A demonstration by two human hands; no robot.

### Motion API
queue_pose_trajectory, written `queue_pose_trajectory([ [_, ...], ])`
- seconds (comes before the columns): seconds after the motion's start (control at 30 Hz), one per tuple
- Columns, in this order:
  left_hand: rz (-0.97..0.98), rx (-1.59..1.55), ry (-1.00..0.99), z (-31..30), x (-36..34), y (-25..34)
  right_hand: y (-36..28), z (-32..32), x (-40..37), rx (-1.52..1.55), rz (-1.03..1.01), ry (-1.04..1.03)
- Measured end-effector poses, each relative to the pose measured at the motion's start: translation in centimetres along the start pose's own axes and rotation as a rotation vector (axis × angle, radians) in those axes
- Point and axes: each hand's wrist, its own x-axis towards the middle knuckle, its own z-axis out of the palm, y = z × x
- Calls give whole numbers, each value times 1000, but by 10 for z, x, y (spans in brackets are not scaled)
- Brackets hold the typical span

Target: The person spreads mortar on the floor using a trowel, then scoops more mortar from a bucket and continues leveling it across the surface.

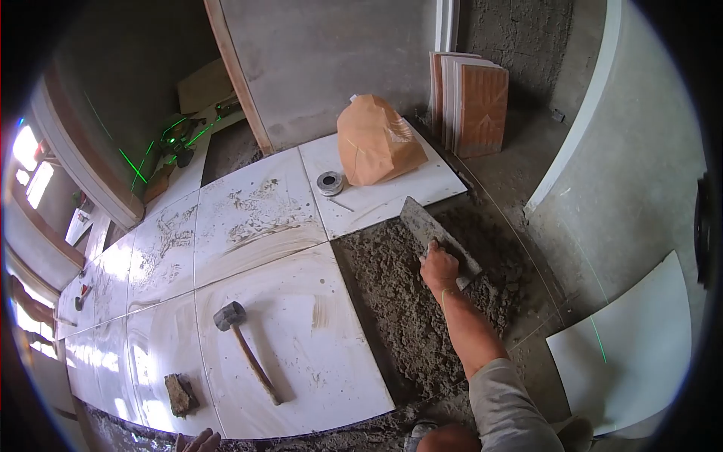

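My right hand [440, 268] is closed around the handle of a plastering trowel [434, 230]. Its long flat blade stands tilted on edge against the rough grey mortar bed [403, 301]. At the bottom edge of the view, only the fingers of my left hand [199, 441] show; they lie stretched out at the front edge of the laid white tiles [279, 316], holding nothing visible. Near that hand a rough chunk of brick or hardened mortar [179, 395] rests on a tile. A rubber mallet [245, 346] with a wooden handle lies farther right.
A brown paper bag [376, 143], a roll of wire or tape [330, 183] and a nail-like piece [340, 204] sit on the far tile. Stacked tiles [478, 105] lean at the back wall. A loose tile [629, 346] stands right. Green laser lines glow beside the left doorway.
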Motion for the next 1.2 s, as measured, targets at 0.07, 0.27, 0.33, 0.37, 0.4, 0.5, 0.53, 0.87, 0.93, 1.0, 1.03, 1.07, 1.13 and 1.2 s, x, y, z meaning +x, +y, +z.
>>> queue_pose_trajectory([
  [0.07,-60,-9,11,-3,-3,-3,-9,1,-5,5,-27,-47],
  [0.27,-65,-33,-55,-3,-6,-21,-31,9,-17,60,-91,-5],
  [0.33,-26,21,-61,-5,-4,-22,-35,5,-22,56,-124,-4],
  [0.37,-25,14,-63,-7,-3,-22,-35,4,-26,52,-152,-8],
  [0.4,-18,9,-67,-9,-2,-19,-37,4,-29,45,-153,-13],
  [0.5,17,-6,-72,-12,2,-16,-44,4,-37,11,-292,-21],
  [0.53,44,-19,-65,-12,3,-15,-44,1,-38,14,-294,-16],
  [0.87,81,-35,-62,-18,9,-5,-40,-5,-20,113,-222,-69],
  [0.93,88,-37,-54,-21,14,1,-47,-2,-19,72,-308,-168],
  [1.0,96,-46,-51,-22,15,4,-50,0,-29,76,-365,-128],
  [1.03,92,-46,-59,-23,15,5,-52,-1,-37,76,-416,-82],
  [1.07,123,-71,23,-21,15,8,-52,-4,-45,84,-417,-122],
  [1.13,13,-62,-134,-37,16,22,-44,-16,-67,74,-447,-187],
  [1.2,58,-85,-115,-37,10,15,-25,-22,-91,137,-504,-169],
])
